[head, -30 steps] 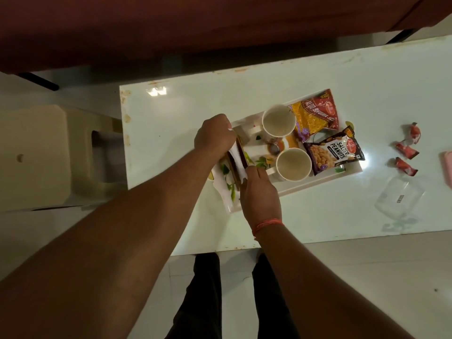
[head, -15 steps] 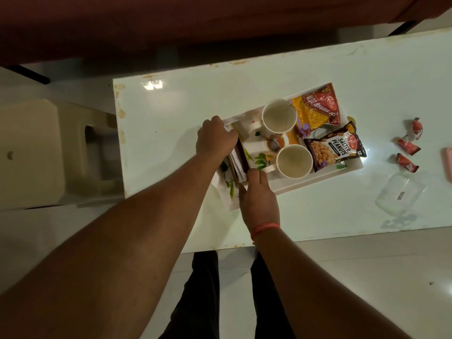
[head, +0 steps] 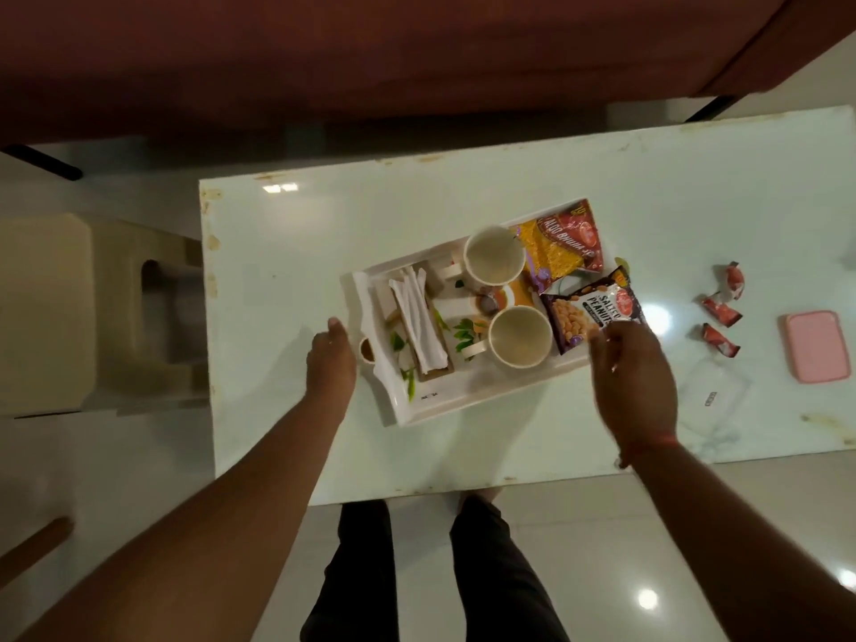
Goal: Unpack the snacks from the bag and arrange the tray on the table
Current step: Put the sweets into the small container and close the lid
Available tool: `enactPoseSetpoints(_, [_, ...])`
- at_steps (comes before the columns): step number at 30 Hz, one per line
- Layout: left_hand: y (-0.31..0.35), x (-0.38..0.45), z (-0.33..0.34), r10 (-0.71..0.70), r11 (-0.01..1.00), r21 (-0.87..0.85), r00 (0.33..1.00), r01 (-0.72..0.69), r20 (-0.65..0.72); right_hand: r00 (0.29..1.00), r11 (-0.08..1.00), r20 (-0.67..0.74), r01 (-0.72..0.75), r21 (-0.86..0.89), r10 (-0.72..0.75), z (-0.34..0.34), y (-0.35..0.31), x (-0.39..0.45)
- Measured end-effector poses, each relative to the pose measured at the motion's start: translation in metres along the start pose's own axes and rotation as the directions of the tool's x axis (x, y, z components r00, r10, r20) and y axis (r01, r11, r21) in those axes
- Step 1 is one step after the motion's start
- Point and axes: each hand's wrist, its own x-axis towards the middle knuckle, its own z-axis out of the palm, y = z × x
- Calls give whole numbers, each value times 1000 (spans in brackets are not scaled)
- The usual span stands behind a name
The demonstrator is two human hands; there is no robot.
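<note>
A white tray [head: 419, 412] lies on the pale table [head: 287, 252]. It holds two white cups [head: 493, 259] [head: 519, 336], a yellow-red snack packet [head: 563, 245], a dark salted peanuts packet [head: 586, 312] and a stack of white sachets [head: 419, 324] on a brown packet at its left end. My left hand [head: 331, 363] hovers open just left of the tray's left handle. My right hand [head: 632, 379] is at the tray's right end, its fingertips at the lower edge of the peanuts packet; a grip cannot be told.
Three red wrapped candies [head: 718, 312] lie to the right of the tray. A clear plastic box [head: 711, 396] and a pink lid [head: 817, 352] lie farther right. A beige plastic stool [head: 92, 308] stands left of the table, a dark red sofa [head: 370, 53] behind it.
Both hands let go of the sachets and came apart: the left one drew back to the tray's left edge, the right one swung over to the tray's right end.
</note>
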Motion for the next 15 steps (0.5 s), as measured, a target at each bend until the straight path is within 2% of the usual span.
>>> enactPoseSetpoints(2, [-5,-3,3,-137,967,-199,983,158,119,998,999,-42,-44,6,44,-5,28,52])
enactPoseSetpoints(4, [-6,-7,6,-124,947,-270,975,172,187,994,993,-11,-113,29,113,-8,40,100])
enactPoseSetpoints(6, [-7,-9,10,-98,941,-302,976,155,196,968,977,160,-207,59,195,-7,39,138])
enactPoseSetpoints(8, [-5,-9,13,-95,937,-318,980,147,173,890,942,378,-317,108,256,-2,35,165])
enactPoseSetpoints(10, [-7,-6,16,-100,934,-325,983,147,157,803,896,519,-420,145,293,2,33,175])
enactPoseSetpoints(15, [-3,-8,22,-118,910,-382,984,160,131,752,800,563,-547,245,342,6,38,175])
